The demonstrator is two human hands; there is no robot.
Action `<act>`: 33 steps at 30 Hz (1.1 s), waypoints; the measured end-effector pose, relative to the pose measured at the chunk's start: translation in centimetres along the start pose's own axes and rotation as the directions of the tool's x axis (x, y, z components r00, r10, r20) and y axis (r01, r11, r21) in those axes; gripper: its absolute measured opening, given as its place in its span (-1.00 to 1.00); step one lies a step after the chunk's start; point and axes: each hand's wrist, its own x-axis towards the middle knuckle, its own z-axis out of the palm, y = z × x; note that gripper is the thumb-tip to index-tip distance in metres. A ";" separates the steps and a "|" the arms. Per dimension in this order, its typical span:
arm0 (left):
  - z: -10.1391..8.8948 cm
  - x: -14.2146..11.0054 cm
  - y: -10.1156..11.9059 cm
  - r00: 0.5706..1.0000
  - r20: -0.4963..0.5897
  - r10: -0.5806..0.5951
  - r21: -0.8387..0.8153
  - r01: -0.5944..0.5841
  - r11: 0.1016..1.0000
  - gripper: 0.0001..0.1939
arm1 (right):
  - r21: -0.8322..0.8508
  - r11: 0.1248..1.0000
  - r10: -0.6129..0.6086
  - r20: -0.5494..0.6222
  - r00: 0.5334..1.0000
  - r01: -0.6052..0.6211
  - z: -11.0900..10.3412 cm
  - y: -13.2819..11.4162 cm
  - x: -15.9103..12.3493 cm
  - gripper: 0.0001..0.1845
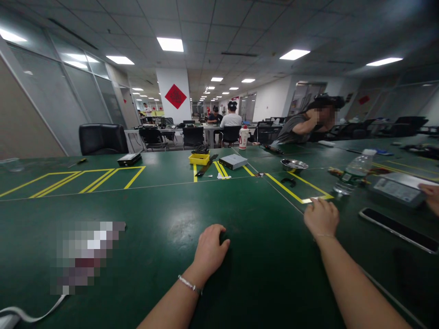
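Observation:
My left hand [211, 249] is over the green table [154, 269], palm down, fingers bent and thumb apart, with nothing visible in it. My right hand [321, 217] is farther forward at the near corner of a yellow tape outline [285, 188]. Its fingers are bent down and slightly apart; their tips are partly hidden, and no held thing shows. A pale patch [310, 200] lies on the tape just beyond those fingers. To the right of this hand are a black-screened phone [401, 229] and a clear water bottle [355, 173] with a green label.
At the right edge another person's hand [430, 196] touches a silver metal box [399, 188]. Beyond are a steel bowl [294, 165], a black curved piece [288, 182], a grey box [233, 161] and a yellow tray [199, 159]. A blurred-out object [89, 258] with a white cable lies left.

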 end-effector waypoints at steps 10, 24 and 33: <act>0.4 -0.1 -0.1 0.996 0.087 0.027 0.126 -0.038 0.991 -0.39 | 0.499 0.732 -0.665 0.379 0.643 0.464 -2.0 -14.5 -8.5 -0.43; -0.4 -0.2 0.2 0.975 0.221 0.021 0.224 -0.072 0.972 -0.51 | -0.028 0.985 -0.151 0.344 0.927 0.171 -3.3 -5.7 -1.0 -0.55; -0.4 -0.1 0.2 0.976 0.217 0.003 0.197 -0.047 0.979 -0.53 | -0.216 0.910 0.406 0.292 0.866 -0.354 -2.1 3.0 0.0 -0.21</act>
